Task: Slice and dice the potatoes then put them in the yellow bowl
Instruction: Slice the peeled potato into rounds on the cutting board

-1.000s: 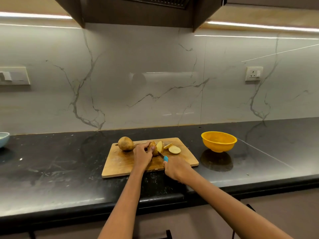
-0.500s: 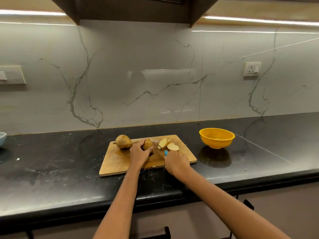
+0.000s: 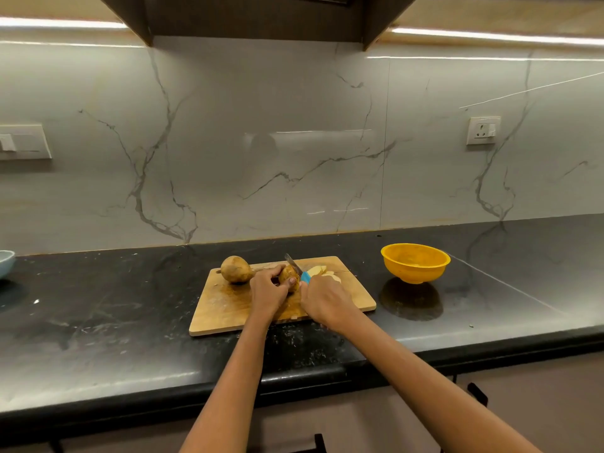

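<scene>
Left hand (image 3: 268, 293) grips the cut potato (image 3: 289, 274); right hand (image 3: 322, 300) holds knife (image 3: 298, 270).

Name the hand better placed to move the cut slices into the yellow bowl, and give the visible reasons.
Right hand. It sits beside the slices, on the side of the yellow bowl, though it grips the knife. The left hand holds the half-cut potato, farther from the bowl.

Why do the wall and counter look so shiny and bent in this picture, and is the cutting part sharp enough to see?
Head view: light strips under the cabinets glare off the glossy marble wall and the black counter; the wide-angle lens bows the straight lines. The hands, potato and knife look small and slightly soft, so blade detail is hard to make out.
</scene>
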### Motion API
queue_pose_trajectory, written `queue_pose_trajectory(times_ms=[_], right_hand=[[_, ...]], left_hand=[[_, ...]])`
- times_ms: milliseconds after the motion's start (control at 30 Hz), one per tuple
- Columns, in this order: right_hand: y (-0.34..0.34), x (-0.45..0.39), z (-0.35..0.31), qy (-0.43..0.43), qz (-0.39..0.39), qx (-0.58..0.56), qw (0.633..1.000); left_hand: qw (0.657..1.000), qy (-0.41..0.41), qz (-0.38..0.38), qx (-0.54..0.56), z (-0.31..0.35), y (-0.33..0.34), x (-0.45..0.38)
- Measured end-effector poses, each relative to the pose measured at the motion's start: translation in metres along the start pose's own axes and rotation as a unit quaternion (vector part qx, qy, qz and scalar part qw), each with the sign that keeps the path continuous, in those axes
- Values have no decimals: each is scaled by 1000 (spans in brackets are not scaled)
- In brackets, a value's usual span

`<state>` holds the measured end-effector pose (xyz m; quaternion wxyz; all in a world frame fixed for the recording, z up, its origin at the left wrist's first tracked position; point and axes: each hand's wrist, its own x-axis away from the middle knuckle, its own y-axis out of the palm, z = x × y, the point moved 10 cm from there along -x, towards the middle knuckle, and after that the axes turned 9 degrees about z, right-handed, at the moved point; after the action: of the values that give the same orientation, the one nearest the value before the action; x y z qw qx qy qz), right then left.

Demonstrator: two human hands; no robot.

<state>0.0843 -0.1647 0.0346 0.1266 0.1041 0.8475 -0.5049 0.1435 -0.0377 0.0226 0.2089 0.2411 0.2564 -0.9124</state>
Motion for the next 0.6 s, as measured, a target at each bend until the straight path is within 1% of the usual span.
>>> queue_pose_trajectory(times_ms=[200, 367, 500, 600], right_hand=[[11, -10, 0, 23, -26, 12, 999], [13, -18, -1, 44, -47, -27, 998], [18, -10, 2, 38, -71, -27, 996], [26, -4, 12, 51, -84, -22, 995]], left_hand=[[1000, 9, 13, -2, 2, -3, 0], [998, 49, 16, 19, 15, -2, 5], [999, 31, 20, 17, 10, -3, 3], [999, 19, 17, 20, 5, -3, 0]])
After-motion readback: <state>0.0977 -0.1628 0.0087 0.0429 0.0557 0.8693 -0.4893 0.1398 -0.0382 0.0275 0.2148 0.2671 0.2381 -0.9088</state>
